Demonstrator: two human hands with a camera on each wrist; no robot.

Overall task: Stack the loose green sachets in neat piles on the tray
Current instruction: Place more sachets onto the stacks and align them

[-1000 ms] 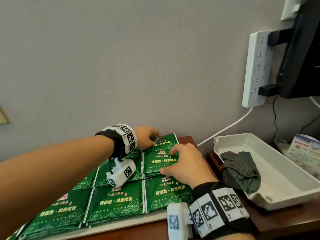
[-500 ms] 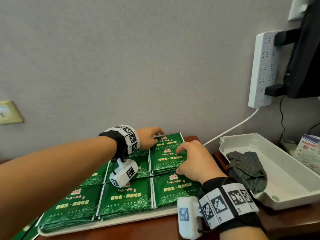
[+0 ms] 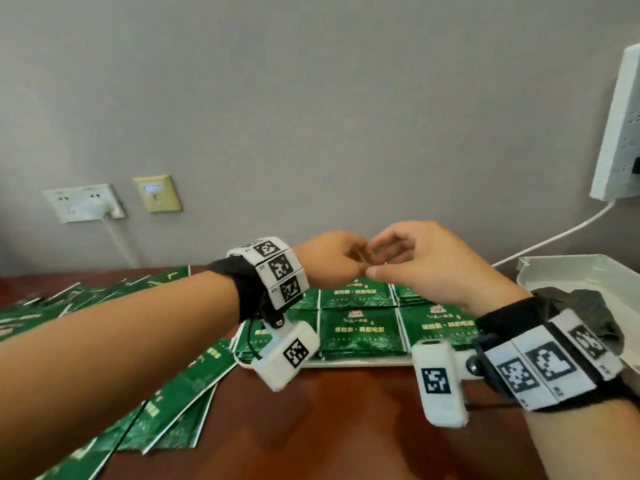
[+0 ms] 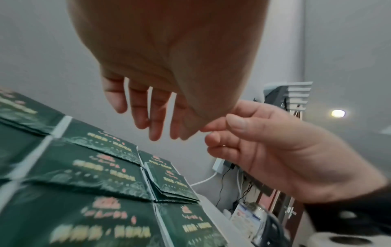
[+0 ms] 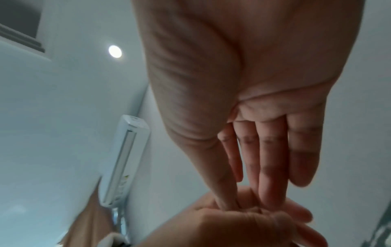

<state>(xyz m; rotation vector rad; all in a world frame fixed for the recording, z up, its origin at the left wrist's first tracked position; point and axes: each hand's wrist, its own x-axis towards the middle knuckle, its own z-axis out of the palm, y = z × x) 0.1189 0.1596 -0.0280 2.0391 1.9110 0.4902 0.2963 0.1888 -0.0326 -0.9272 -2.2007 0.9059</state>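
Green sachets (image 3: 360,330) lie in neat piles, side by side, on a flat white tray (image 3: 360,362); the left wrist view shows the same piles (image 4: 95,170). More loose green sachets (image 3: 180,386) are scattered on the table left of the tray. My left hand (image 3: 332,261) and right hand (image 3: 426,265) hover above the back of the tray, touching each other. Neither holds a sachet. The left hand's fingers (image 4: 148,108) hang relaxed. The right hand's fingers (image 5: 264,158) are nearly straight, with tips against the left hand (image 5: 243,222).
A white plastic bin (image 3: 581,268) with a dark cloth (image 3: 585,306) stands right of the tray. A power strip (image 3: 620,133) hangs on the wall, its cable (image 3: 554,237) running down behind the bin. Wall sockets (image 3: 83,202) are at the left. Bare wooden tabletop (image 3: 329,427) lies in front.
Both hands have lifted off the sachet piles and met in the air above the tray. The head view has swung left, bringing the loose sachets into sight.
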